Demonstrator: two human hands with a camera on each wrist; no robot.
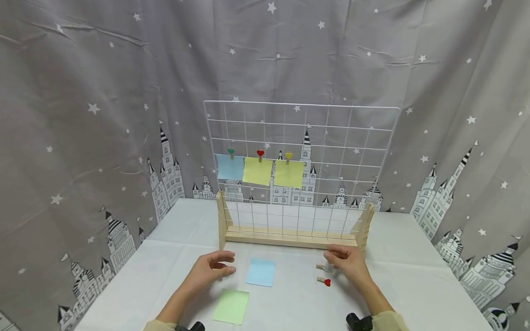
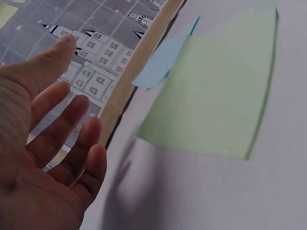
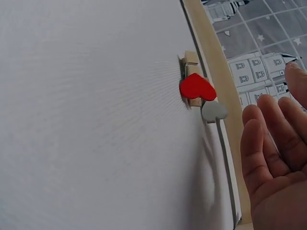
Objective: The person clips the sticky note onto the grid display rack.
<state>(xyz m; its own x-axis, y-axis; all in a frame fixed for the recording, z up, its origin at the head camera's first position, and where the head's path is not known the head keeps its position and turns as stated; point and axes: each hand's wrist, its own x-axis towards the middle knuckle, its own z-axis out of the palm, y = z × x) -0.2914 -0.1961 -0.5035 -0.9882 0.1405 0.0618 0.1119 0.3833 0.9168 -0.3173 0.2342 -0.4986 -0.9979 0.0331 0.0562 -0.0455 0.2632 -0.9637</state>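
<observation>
We count two hands, five paper notes and five wooden clips. On the white cloth-covered table [image 1: 290, 303] lie a light blue square paper note [image 1: 261, 272] and, nearer and to its left, a pale green square paper note [image 1: 231, 306]. Two clips lie on the right: a wooden clip with a whitish heart [image 1: 322, 267], farther, and a wooden clip with a red heart [image 1: 324, 281], nearer. Beyond, three notes, one blue and two yellow, hang by clips with green, red and yellow hearts from a white wire grid [image 1: 302, 104].

The left hand [image 1: 209, 271] is near the blue note, the right hand [image 1: 348, 264] just beside the clips. The wrist views show us both palms, thumbs apart from loosely bent fingers. Only the head view shows us the hanging notes whole; the right wrist view shows the whitish heart more plainly.
</observation>
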